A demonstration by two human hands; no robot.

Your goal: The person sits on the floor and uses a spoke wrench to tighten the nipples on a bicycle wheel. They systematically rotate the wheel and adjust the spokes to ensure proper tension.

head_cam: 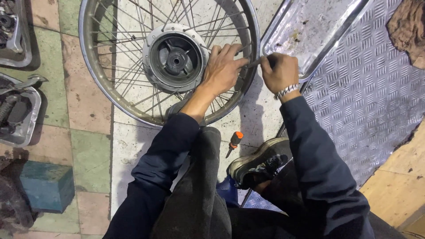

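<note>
Spoked motorcycle wheel [133, 88] lies flat on the tiled floor [88, 150]. The left hand [223, 68] rests half-open on its spokes near the hub [175, 57]. The right hand [279, 71], fisted, grips a thin metal tool [254, 63] at the rim.

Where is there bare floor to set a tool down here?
Free: the tiles between wheel and left trays, and the checker plate right of the big tray. Crowded: the rim, where both hands work, and around the shoe and screwdriver.
</note>
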